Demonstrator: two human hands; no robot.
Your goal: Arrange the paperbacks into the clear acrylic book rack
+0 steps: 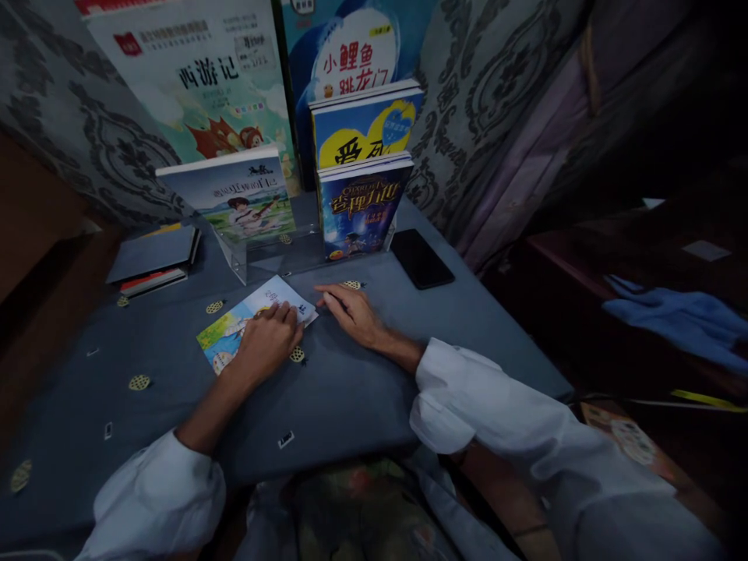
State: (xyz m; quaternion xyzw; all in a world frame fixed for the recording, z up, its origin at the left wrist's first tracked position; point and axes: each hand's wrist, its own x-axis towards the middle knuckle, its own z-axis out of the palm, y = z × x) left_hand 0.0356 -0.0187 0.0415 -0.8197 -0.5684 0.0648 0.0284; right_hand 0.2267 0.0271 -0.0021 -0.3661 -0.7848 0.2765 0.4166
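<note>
Left hand (pixel 266 343) covers the booklet (pixel 255 304) left on the table (pixel 362 405), probably steadying it; gripping, can't tell! Right hand (pixel 354 315), empty, fingers loosely extended, sits beside its right corner.

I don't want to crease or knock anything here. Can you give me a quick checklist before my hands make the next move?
1. Left hand on the booklet: ok, it rests on the cover.
2. Whole cover visible: not ok, the left hand hides part of it.
3. Right hand touching the booklet: cannot tell, its fingers are by the right-hand corner.
4. Phone apart from both hands: ok, it lies beyond the right hand.
5. Dark-blue book at the front of its row standing: ok.
</note>
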